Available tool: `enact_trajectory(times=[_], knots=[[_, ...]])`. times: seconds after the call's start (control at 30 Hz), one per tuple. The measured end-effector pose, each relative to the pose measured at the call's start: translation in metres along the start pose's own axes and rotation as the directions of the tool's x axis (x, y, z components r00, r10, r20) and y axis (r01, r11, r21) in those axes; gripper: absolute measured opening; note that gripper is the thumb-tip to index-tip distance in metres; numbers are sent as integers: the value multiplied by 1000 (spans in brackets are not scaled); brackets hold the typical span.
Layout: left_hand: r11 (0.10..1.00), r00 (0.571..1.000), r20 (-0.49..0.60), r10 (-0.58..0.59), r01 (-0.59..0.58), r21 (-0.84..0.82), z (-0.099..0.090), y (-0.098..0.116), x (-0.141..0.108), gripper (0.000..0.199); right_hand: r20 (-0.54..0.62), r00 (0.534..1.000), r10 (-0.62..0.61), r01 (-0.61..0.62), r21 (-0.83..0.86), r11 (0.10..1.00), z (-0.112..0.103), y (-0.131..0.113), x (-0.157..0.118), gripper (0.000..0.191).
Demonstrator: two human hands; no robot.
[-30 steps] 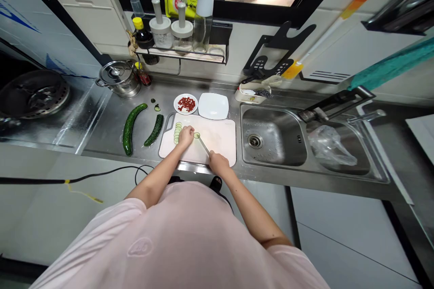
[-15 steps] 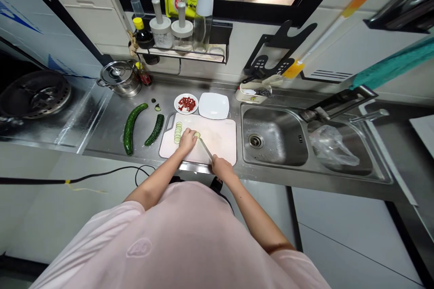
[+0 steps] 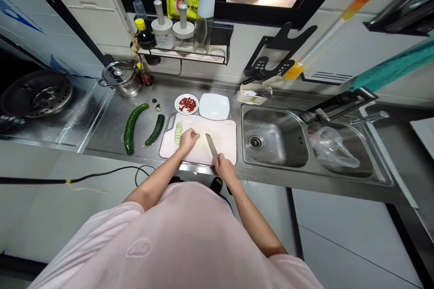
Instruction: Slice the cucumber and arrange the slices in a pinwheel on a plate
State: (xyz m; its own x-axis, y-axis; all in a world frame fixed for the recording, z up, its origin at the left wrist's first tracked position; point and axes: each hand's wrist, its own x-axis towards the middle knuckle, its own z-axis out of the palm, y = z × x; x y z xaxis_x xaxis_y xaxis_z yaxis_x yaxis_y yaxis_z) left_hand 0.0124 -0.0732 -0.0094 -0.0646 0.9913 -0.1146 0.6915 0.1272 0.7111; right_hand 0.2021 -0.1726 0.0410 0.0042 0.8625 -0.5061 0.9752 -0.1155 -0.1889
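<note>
Right hand: at the near edge of the cutting board (image 3: 225, 135), the person's right hand (image 3: 225, 168) is closed round the handle of a knife (image 3: 211, 146).
Knife: its blade slants over the board's right half, tip pointing toward the far edge and clear of the left hand (image 3: 188, 139).
Left hand: over the board, left of the blade, fingers bent and drawn together; from where I stand I can't tell whether they grip anything underneath.
Cucumber piece: a pale green round (image 3: 198, 136) shows right at those fingertips, near the middle of the board; the hand may be hiding more.
Slices: a row of cucumber slices (image 3: 178, 132) runs along the board's left side, overlapping, from near the far left corner toward the near edge.
Whole lengths: off the board's left edge, on the steel counter (image 3: 101, 132), lie a shorter dark cucumber (image 3: 155, 130) and, farther left, a longer curved cucumber (image 3: 132, 127).
Trimmings: two small cut ends (image 3: 158, 107) sit on the counter beyond the shorter one.
Dishes: just past the board's far edge, a round plate (image 3: 176, 107) of chopped red bits (image 3: 186, 104), with a white squarish plate (image 3: 214, 106) beside it.
Pot: a lidded steel pot (image 3: 121, 82) stands near the counter's back edge, left of the dishes.
</note>
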Motion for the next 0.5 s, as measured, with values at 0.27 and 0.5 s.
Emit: enact_trajectory(times=[0.27,0.5], knots=[[975,989,-65,-131,116,-191,-8,-25,-33,14,-18,1000,17,-17,31,999,1,11,10,33],[972,967,-157,-202,178,-151,-36,-58,-49,16,-43,994,99,-93,125,988,-4,26,18,37]])
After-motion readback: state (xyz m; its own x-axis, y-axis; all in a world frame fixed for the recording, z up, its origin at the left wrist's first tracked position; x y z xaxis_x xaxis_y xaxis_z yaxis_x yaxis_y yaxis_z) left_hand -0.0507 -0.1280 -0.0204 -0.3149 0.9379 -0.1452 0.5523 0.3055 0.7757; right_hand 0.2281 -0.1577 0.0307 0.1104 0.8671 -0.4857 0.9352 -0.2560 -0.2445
